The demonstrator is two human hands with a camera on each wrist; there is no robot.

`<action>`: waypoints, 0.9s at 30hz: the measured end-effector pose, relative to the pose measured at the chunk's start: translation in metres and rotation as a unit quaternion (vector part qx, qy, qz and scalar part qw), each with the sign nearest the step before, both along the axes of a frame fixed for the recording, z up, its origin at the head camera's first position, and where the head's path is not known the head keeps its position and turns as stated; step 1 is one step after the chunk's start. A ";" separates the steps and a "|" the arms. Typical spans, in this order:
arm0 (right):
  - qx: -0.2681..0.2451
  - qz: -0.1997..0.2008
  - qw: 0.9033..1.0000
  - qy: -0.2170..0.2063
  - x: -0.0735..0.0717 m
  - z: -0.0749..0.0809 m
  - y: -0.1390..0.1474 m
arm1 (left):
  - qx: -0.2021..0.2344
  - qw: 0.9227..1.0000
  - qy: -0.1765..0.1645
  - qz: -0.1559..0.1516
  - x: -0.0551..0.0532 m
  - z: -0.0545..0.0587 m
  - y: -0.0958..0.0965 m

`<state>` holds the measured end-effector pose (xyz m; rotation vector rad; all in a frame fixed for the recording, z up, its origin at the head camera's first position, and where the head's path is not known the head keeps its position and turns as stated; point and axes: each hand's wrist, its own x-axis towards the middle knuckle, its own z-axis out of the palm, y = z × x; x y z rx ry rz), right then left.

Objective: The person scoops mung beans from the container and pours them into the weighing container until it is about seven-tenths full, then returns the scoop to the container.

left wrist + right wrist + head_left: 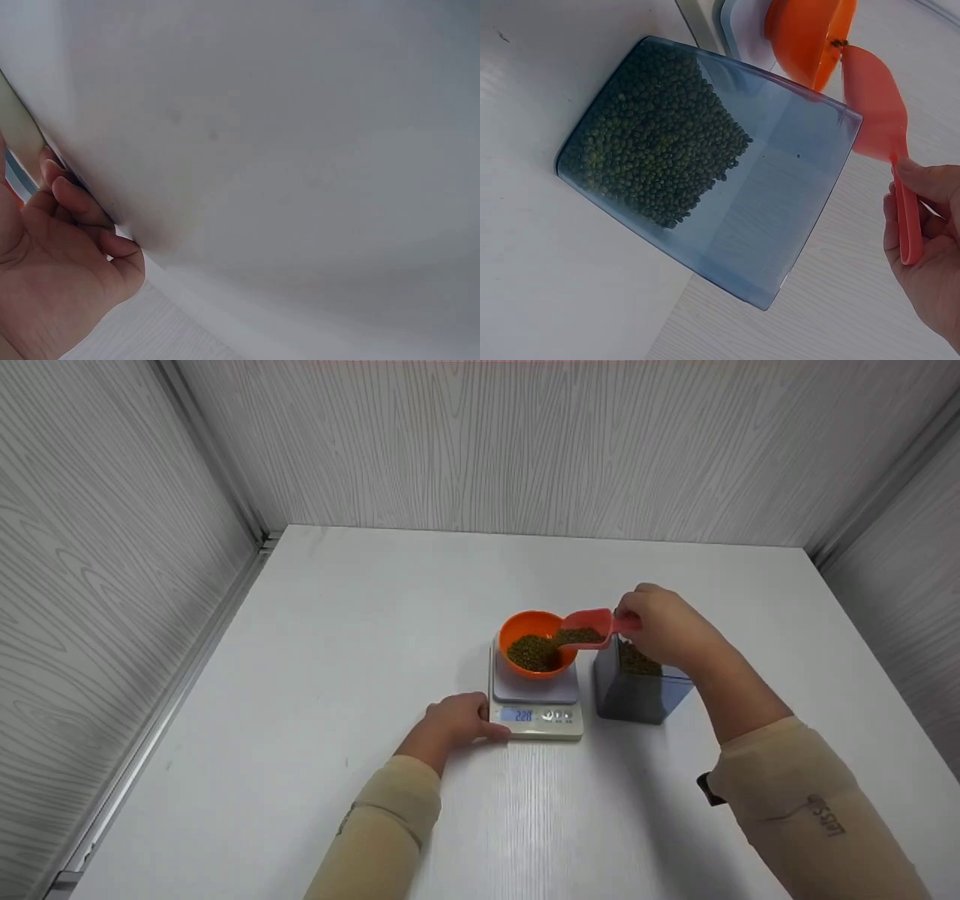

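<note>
My right hand grips the handle of a red plastic scoop, which tilts over the rim of an orange bowl. Small green beans, apparently mung beans, lie in the scoop, and some spill from its lip into the bowl. More beans lie inside the bowl. The bowl sits on a white kitchen scale, whose lit display seems to read 228. At the scale's front left corner, my left hand holds its edge with thumb and curled fingers. In the left wrist view, that hand shows at the left.
Just right of the scale stands a clear bluish container, partly filled with green beans; my right hand is above it. The white table is bounded by grey wood-grain panels at the back and sides.
</note>
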<state>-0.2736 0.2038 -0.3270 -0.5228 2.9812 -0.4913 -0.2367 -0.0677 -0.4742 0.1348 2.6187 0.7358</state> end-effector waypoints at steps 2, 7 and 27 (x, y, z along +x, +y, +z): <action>0.001 -0.002 1.000 0.001 0.000 0.000 -0.001 | 0.002 1.000 -0.002 0.002 0.001 0.001 0.000; -0.001 -0.005 1.000 0.003 0.000 -0.001 -0.003 | 0.005 1.000 -0.004 0.005 0.002 0.002 0.000; 0.028 0.031 0.997 0.061 0.004 0.001 -0.015 | 0.007 1.000 -0.009 0.009 0.001 0.002 0.001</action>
